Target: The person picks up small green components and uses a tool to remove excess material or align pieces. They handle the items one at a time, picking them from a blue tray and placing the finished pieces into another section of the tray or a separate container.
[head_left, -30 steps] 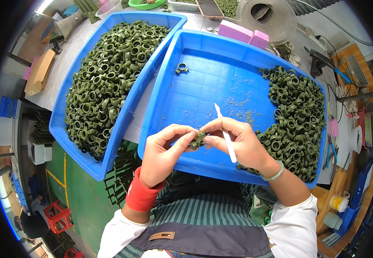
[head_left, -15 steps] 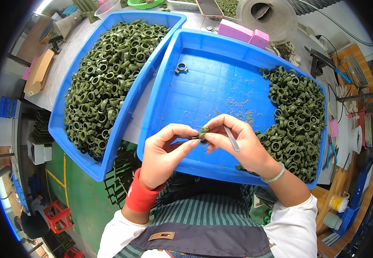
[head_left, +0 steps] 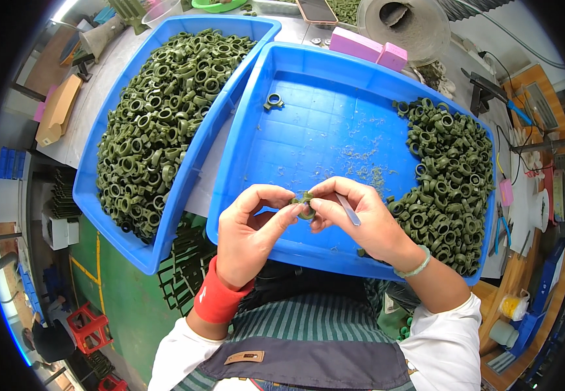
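Note:
Over the near part of the right blue tray (head_left: 302, 140), my hands meet at a small olive-green ring part (head_left: 306, 210). My left hand (head_left: 251, 225), above a red wristband, pinches it between thumb and fingertips from the left. From the other side, the thumb and fingers of my right hand (head_left: 375, 225) press on the same part. A slim metal tool with a flat, rounded end (head_left: 348, 210) is tucked across the right fingers; its other end is hidden. A single green ring (head_left: 274, 101) lies apart in the tray's far left corner.
Many similar rings (head_left: 448, 189) are piled along the right tray's right side, with thin shavings (head_left: 367, 156) beside them. Left of it, a second blue tray (head_left: 194, 173) is heaped with rings. Pink blocks (head_left: 357, 45), a phone (head_left: 317, 12) and a wide grey duct (head_left: 419, 39) stand behind.
The ring part has turned slightly between my fingertips, showing more of its round opening. Both hands have shifted only a little and keep their hold.

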A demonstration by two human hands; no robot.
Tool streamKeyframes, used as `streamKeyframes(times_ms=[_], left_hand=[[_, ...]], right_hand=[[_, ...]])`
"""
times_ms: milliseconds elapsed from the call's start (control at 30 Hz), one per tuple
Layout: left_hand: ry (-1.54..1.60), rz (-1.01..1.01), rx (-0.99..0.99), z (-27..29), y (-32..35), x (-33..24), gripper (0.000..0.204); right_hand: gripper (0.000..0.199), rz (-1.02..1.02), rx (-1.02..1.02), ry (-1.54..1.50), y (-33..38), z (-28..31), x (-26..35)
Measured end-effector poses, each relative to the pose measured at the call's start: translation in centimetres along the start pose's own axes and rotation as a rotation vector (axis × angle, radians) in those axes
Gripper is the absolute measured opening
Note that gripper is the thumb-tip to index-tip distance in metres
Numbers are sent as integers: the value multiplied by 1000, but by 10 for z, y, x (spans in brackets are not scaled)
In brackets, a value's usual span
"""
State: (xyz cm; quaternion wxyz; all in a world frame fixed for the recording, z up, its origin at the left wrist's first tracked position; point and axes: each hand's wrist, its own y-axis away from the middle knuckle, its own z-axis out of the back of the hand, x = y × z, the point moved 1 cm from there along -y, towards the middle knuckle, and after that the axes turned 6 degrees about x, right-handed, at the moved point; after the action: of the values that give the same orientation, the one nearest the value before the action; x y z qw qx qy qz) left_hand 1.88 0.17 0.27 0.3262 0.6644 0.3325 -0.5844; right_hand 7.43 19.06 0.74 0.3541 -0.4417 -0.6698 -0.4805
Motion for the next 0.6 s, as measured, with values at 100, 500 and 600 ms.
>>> streamKeyframes(times_ms=[100, 500, 600], left_hand=[[27, 25, -5, 2, 0, 3, 17], [-567, -441, -1, -6, 3, -6, 30], [-643, -505, -12, -6, 4, -3, 30]], right_hand=[[29, -4, 22, 15, -1, 1, -2], [24, 90, 77, 27, -2, 2, -3], [24, 118, 98, -29, -3, 0, -1]])
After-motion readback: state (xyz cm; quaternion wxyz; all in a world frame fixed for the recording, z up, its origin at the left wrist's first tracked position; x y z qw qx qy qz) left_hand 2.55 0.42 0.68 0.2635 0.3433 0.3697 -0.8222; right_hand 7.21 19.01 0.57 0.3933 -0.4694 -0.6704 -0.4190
